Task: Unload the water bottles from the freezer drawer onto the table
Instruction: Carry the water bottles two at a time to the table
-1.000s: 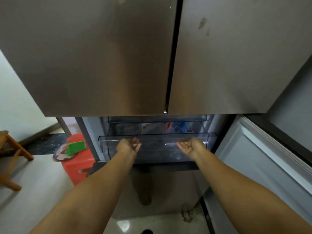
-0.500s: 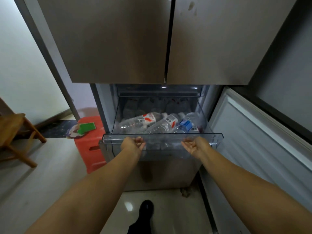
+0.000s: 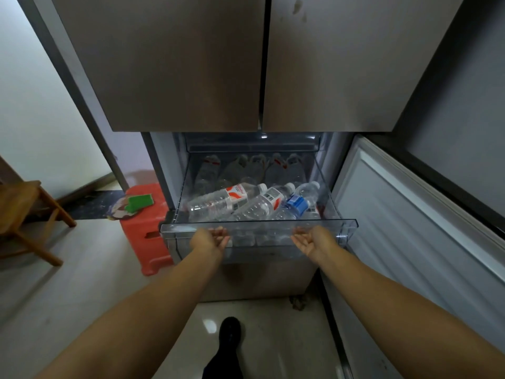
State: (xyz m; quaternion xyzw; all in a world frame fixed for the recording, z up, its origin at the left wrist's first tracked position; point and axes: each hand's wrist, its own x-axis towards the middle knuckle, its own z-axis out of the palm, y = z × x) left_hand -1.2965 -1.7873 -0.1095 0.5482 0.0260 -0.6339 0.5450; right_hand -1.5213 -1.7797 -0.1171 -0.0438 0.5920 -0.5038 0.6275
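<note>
Inside the clear drawer (image 3: 347, 228), pulled out below the fridge doors, the water bottles (image 3: 246, 203) lay on their sides, none yet lifted. At its front lip the left hand (image 3: 210, 239) and the right hand (image 3: 311, 240) sat palm up, fingers loosely extended, apparently hooked just under the lip. Opening looked done; next would be reaching over the lip for a bottle. No table showed; a red stool (image 3: 147, 233) stood left of the drawer.

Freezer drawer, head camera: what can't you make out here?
Head view:
- Rear bottles: dim and blurred behind the front bottles; count unclear.
- Fingers of left hand and right hand: tucked under the freezer drawer lip.
- Table: outside the frame.
</note>
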